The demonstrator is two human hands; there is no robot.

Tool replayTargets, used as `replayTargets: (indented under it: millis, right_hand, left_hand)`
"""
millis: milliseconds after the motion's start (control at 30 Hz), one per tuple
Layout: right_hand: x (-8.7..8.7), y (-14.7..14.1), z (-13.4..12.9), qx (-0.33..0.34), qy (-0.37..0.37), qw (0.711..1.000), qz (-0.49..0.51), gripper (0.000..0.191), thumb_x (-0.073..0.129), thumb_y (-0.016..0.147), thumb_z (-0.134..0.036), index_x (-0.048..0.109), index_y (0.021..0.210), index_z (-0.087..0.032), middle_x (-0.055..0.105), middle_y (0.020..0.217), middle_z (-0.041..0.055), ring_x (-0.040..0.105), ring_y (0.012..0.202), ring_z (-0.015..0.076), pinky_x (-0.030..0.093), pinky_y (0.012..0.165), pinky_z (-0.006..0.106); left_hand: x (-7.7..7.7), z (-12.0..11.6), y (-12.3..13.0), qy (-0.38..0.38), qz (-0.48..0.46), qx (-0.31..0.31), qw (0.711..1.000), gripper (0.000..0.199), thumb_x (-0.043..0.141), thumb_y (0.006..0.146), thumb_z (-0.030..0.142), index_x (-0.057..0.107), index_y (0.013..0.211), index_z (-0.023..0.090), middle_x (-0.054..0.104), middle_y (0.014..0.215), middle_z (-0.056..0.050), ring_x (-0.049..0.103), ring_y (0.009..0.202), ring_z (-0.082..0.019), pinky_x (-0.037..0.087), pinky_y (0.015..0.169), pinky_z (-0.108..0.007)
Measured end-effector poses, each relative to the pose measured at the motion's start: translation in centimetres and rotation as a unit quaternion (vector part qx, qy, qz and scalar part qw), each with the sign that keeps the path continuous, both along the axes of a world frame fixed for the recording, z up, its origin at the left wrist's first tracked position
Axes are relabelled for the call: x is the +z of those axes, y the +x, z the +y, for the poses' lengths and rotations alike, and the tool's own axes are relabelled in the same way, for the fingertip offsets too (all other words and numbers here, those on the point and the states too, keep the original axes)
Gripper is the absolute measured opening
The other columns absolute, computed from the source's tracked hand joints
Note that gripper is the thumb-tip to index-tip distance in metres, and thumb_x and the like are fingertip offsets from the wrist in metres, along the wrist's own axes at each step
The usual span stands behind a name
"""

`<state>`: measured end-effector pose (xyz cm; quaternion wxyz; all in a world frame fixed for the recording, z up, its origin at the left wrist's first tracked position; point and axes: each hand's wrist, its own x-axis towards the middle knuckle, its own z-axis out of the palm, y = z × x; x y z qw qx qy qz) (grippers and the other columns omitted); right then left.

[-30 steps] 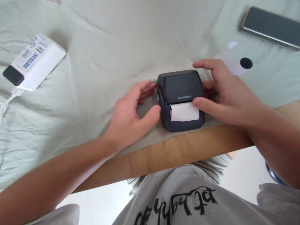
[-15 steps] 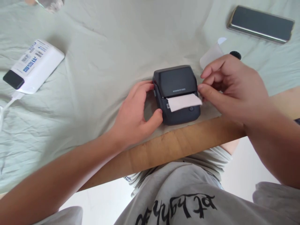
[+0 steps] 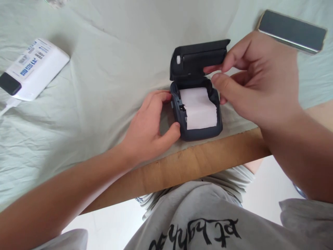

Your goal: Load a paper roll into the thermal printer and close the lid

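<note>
A small dark label printer (image 3: 200, 134) sits near the table's front edge, its lid (image 3: 200, 57) raised and tilted back. White paper (image 3: 201, 111) with a ragged edge lies inside and over its front. My left hand (image 3: 153, 126) braces the printer's left side, fingertips at the back corner and thumb at the front. At the right end of the lid is my right hand (image 3: 249, 76), its fingers on the lid's edge and its thumb apart, over the printer's right side.
A white device (image 3: 39, 69) with labels and a cable lies at the left on the pale cloth (image 3: 117, 52). The dark phone-like slab (image 3: 292, 31) rests at the back right, partly behind my right hand. A wooden table edge (image 3: 182, 165) runs in front of me.
The printer's lid has swung up and back, exposing the paper inside. My right hand has moved up to the lid's edge. My left hand has stayed at the printer's side.
</note>
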<state>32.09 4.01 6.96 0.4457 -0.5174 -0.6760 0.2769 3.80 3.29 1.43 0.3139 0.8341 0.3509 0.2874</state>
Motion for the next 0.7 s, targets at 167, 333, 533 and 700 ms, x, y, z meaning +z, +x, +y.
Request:
replayTargets:
  millis: [167, 333, 533, 700]
  right_hand:
    - [0.9, 0.9, 0.3, 0.019, 0.036, 0.993, -0.112, 0.008, 0.078, 0.095, -0.018, 0.070, 0.097, -0.020, 0.074, 0.100, -0.0030, 0.056, 0.064, 0.0023, 0.044, 0.058, 0.024]
    - [1.6, 1.4, 0.9, 0.088, 0.059, 0.965, -0.241, 0.016, 0.075, 0.101, -0.023, 0.089, 0.110, -0.026, 0.086, 0.107, -0.0029, 0.057, 0.065, 0.0064, 0.041, 0.067, 0.033]
    - [2.6, 0.0, 3.0, 0.115, -0.061, 0.858, -0.498, 0.022, 0.090, 0.093, -0.025, 0.088, 0.111, -0.037, 0.063, 0.067, -0.0008, 0.044, 0.063, 0.0183, 0.026, 0.063, 0.038]
    - [4.0, -1.4, 4.1, 0.132, -0.101, 0.839, -0.518, 0.018, 0.094, 0.089, -0.025, 0.083, 0.102, -0.032, 0.055, 0.065, -0.0001, 0.048, 0.065, 0.0179, 0.033, 0.065, 0.038]
  left_hand:
    - [0.1, 0.0, -0.1, -0.010, 0.000, -0.005, 1.000, 0.050, 0.072, 0.109, 0.040, 0.060, 0.156, 0.029, 0.071, 0.168, -0.017, 0.072, 0.155, -0.042, 0.066, 0.131, -0.065]
    - [0.3, 0.1, -0.1, -0.010, -0.002, -0.008, 1.000, 0.048, 0.072, 0.110, 0.040, 0.061, 0.154, 0.026, 0.072, 0.164, -0.019, 0.073, 0.152, -0.042, 0.067, 0.130, -0.065]
    - [0.5, 0.1, -0.1, -0.006, 0.008, -0.005, 1.000, 0.046, 0.072, 0.111, 0.042, 0.061, 0.153, 0.026, 0.075, 0.159, -0.017, 0.076, 0.148, -0.041, 0.069, 0.126, -0.064]
    - [0.2, 0.0, -0.3, 0.006, 0.014, -0.003, 1.000, 0.050, 0.073, 0.110, 0.041, 0.060, 0.156, 0.024, 0.075, 0.160, -0.018, 0.077, 0.147, -0.041, 0.070, 0.124, -0.063]
